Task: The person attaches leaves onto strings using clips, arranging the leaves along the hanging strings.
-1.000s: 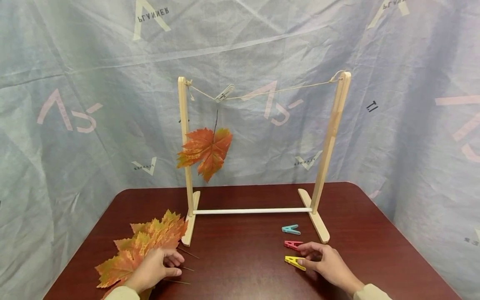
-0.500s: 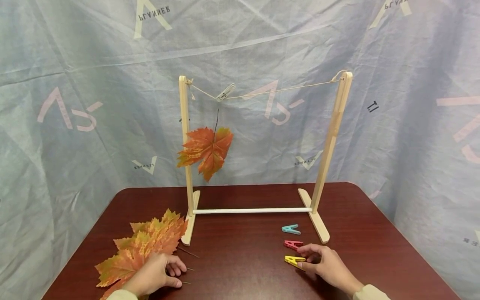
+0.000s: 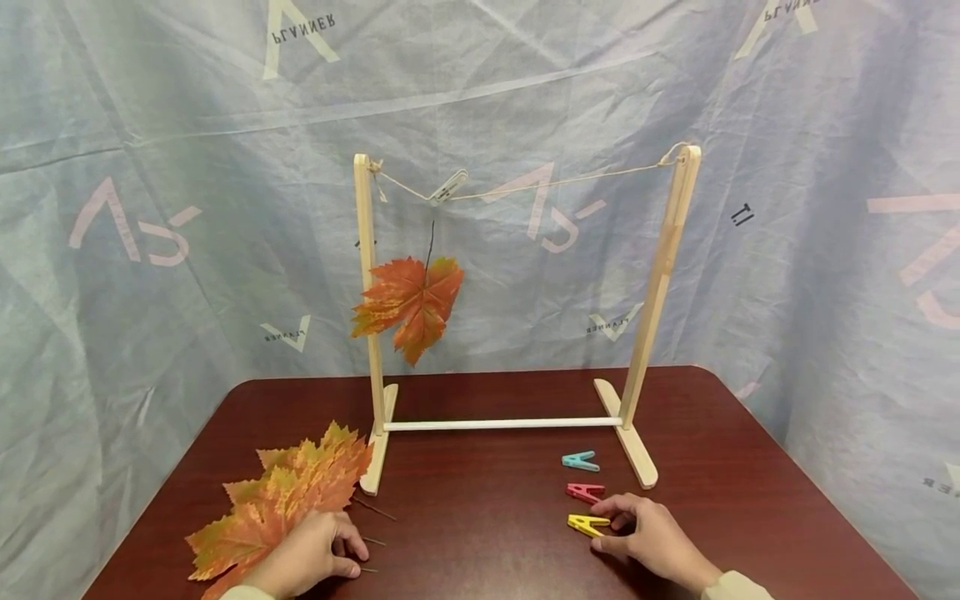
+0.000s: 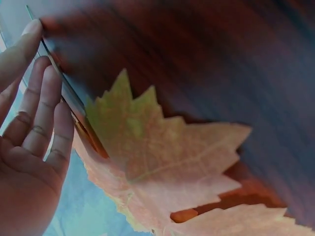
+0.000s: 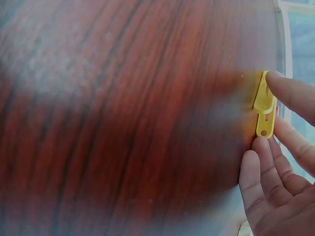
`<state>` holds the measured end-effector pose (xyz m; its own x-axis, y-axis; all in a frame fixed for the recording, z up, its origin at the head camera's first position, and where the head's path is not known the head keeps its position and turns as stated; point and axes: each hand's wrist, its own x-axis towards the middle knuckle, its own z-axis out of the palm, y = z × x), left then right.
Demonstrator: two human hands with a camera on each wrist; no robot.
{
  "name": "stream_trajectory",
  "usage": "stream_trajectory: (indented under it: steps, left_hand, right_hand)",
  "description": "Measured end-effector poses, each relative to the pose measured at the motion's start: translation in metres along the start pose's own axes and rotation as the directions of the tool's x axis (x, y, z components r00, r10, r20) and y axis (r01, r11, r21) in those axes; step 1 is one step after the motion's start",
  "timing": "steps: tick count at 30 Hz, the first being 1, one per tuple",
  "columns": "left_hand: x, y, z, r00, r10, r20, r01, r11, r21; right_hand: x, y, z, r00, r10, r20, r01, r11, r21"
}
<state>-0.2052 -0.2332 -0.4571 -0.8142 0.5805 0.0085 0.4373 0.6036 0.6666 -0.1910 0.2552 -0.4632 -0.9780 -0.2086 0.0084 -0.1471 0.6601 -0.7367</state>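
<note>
At the lower left of the head view, my left hand (image 3: 318,546) lies over a pile of orange-yellow maple leaves (image 3: 288,479). Its thumb and forefinger pinch the nearest leaf's thin stem (image 3: 369,570); in the left wrist view the thumb tip overlaps that stem, while the other fingers extend beside the leaf (image 4: 162,152). On the right side of the table, my right hand (image 3: 656,537) holds a yellow clothespin (image 3: 587,523) by its handle ends, thumb on one and fingertips on the other. The right wrist view shows the same yellow clothespin (image 5: 265,105) close against the tabletop.
Beyond the yellow one lie a red clothespin (image 3: 583,492) and a blue clothespin (image 3: 580,461). A wooden stand (image 3: 660,275) carries a string (image 3: 555,181), where a white clothespin (image 3: 450,187) sits above a hanging maple leaf (image 3: 412,304). A grey cloth (image 3: 825,292) surrounds the table (image 3: 480,500).
My left hand has shifted slightly down toward the nearest stem. The right thumb and fingers have settled around the handle ends of the yellow clothespin, which has turned slightly.
</note>
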Motion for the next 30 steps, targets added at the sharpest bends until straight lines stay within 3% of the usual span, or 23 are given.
stream_trajectory:
  steps: [9, 22, 26, 30]
  left_hand:
    - [0.0001, 0.0006, 0.0024, 1.0, -0.007, -0.026, 0.008, 0.998, 0.059]
    - [0.0028, 0.0001, 0.0018, 1.0, 0.018, 0.02, -0.02, 0.995, 0.102]
    - [0.0041, 0.0001, 0.0011, 0.999, 0.045, 0.016, -0.046, 0.996, 0.076]
    - [0.0049, -0.0004, -0.0013, 0.999, 0.047, 0.021, -0.048, 0.997, 0.056]
  right_hand:
    - [0.0008, 0.0034, 0.0066, 0.998, -0.052, -0.029, 0.05, 0.996, -0.071]
    - [0.0022, -0.0007, 0.0069, 0.997, -0.066, -0.038, 0.062, 0.994, -0.093]
    - [0.0025, -0.0014, 0.0051, 0.999, -0.051, -0.019, 0.05, 0.997, -0.057]
    - [0.0021, -0.0023, 0.0022, 1.0, -0.017, 0.021, 0.016, 0.999, 0.04]
